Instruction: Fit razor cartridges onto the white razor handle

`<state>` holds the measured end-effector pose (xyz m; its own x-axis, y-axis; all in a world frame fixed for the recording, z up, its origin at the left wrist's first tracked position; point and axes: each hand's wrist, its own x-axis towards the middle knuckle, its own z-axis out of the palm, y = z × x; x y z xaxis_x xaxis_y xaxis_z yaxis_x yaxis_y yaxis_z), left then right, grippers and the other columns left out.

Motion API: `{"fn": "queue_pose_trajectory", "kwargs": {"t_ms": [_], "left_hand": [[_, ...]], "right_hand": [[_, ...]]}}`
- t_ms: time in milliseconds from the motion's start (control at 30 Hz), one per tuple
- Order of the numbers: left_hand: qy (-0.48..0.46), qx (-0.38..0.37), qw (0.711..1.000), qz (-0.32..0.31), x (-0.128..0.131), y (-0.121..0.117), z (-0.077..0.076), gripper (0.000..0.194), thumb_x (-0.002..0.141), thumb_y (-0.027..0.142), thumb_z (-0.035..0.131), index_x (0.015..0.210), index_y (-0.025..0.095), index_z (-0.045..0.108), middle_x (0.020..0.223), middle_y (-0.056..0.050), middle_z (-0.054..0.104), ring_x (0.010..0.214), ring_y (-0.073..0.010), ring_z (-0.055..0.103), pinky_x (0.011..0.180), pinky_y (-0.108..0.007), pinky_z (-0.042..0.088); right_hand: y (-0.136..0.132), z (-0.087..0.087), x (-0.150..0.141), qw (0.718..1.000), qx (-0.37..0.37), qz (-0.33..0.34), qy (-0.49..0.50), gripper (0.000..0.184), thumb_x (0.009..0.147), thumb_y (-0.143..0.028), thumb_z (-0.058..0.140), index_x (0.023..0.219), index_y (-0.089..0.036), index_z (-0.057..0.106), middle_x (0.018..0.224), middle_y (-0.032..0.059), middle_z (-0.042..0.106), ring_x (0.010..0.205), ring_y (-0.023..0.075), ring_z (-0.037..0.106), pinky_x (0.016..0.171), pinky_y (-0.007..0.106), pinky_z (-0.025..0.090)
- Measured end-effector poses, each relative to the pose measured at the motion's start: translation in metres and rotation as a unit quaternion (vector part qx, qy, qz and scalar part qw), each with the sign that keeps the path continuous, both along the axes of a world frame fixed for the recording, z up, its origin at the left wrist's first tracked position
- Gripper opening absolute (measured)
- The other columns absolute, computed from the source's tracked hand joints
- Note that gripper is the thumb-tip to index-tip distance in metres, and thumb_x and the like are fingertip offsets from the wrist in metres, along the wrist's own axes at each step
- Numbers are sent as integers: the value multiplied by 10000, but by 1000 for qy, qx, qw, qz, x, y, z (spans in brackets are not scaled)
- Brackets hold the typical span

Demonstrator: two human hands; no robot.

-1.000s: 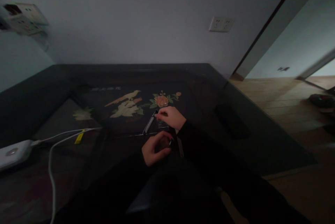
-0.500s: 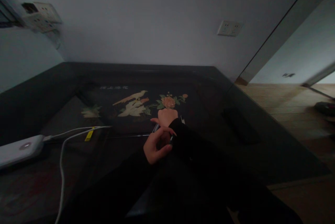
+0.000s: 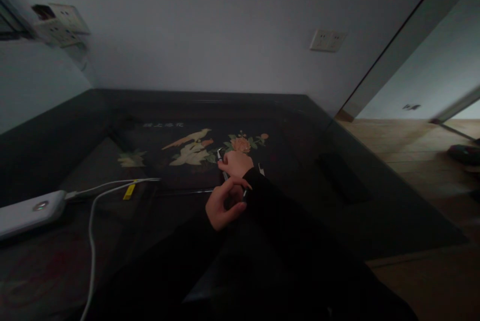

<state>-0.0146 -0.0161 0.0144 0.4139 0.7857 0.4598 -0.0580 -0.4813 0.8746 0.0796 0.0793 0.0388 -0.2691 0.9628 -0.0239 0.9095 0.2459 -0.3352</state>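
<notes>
Tabletop [image 3: 397,211]: near-black, bird-and-flower pattern
Blossom [image 3: 240,144]: orange-pink, green leaves [image 3: 228,146]
Bird [image 3: 193,137], at the blossom's nine o'clock: tan
Tag [image 3: 129,190]: yellow
Cable [image 3: 92,241]: white
Sleeves [image 3: 180,256]: black

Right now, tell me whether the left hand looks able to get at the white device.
Probably yes: between the left hand and the white device, only low cables and a yellow tag show. The small dark piece in its grip could hinder grasping.

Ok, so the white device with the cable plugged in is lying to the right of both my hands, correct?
Wrong side: the head view shows the white device, cable plugged in, lying to the left of your left hand and right hand.
</notes>
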Motion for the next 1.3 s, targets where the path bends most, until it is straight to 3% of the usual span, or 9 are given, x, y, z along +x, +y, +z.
{"fn": "queue_pose_trajectory", "kwargs": {"t_ms": [133, 300, 433, 533, 667, 800, 867, 1033, 1300], "left_hand": [[-12, -23, 999, 26, 0, -1, 1, 469, 810, 541, 545, 1038, 133, 507, 617, 34, 481, 517, -94, 421, 509, -218, 300], [-15, -64, 996, 55, 0, 2, -4, 461, 810, 523, 560, 1054, 137, 494, 614, 43, 472, 512, -90, 405, 521, -223, 298], [-33, -115, 991, 64, 6, 4, -10, 439, 801, 491, 589, 1060, 151, 490, 624, 48, 472, 516, -88, 405, 519, -221, 297], [-46, -151, 985, 67, 14, 3, -9, 429, 792, 460, 615, 1065, 154, 489, 636, 47, 472, 533, -90, 414, 524, -218, 307], [-44, -150, 984, 81, 20, 2, -5, 417, 758, 399, 669, 1054, 151, 513, 682, 21, 516, 597, -106, 472, 556, -217, 348], [-57, -135, 984, 98, 17, 1, -4, 377, 752, 331, 683, 1049, 156, 531, 717, 10, 532, 632, -107, 505, 563, -205, 381], [-50, -131, 985, 105, 15, 0, -4, 372, 752, 309, 684, 1059, 157, 540, 732, 6, 537, 637, -106, 512, 558, -201, 392], [-11, -102, 985, 136, 11, -3, -2, 394, 722, 305, 708, 1058, 159, 563, 750, 0, 563, 590, -96, 498, 511, -195, 400], [20, -47, 991, 124, 8, -2, -5, 430, 668, 290, 768, 1034, 154, 588, 688, 23, 569, 514, -75, 465, 461, -183, 399]], "right_hand": [[3, 2, 24, 981, 56, 64, 172, 225, 829, -362, 525, 732, -170, 591, 701, 20, 638, 679, 148, 600, 607, 240, 401], [-10, 14, 72, 907, 16, 112, 406, 158, 804, -306, 574, 837, -159, 527, 655, -11, 587, 618, 133, 605, 606, 249, 440], [-36, 17, 113, 877, -52, 116, 463, 252, 803, -264, 605, 1011, -164, 503, 680, -10, 622, 637, 142, 639, 629, 268, 478], [-52, 6, 133, 843, -132, 119, 508, 349, 845, -281, 574, 1148, -181, 436, 746, 3, 644, 650, 146, 653, 640, 291, 508], [-63, -13, 136, 791, -188, 107, 573, 347, 839, -336, 602, 1129, -187, 483, 907, 37, 612, 710, 136, 641, 648, 288, 521], [-68, -21, 127, 739, -224, 106, 626, 336, 840, -384, 604, 1096, -176, 538, 821, 8, 565, 600, 84, 533, 549, 228, 445], [-70, -21, 125, 757, -223, 105, 605, 335, 855, -420, 574, 1070, -163, 570, 753, -6, 546, 557, 74, 476, 508, 213, 396], [-74, -17, 134, 869, -104, 108, 471, 255, 852, -381, 585, 989, -174, 642, 837, 32, 644, 750, 139, 588, 683, 262, 459], [-78, -20, 138, 897, -17, 204, 392, 166, 889, -270, 537, 984, -194, 651, 907, 56, 702, 814, 161, 649, 747, 280, 498]]}}
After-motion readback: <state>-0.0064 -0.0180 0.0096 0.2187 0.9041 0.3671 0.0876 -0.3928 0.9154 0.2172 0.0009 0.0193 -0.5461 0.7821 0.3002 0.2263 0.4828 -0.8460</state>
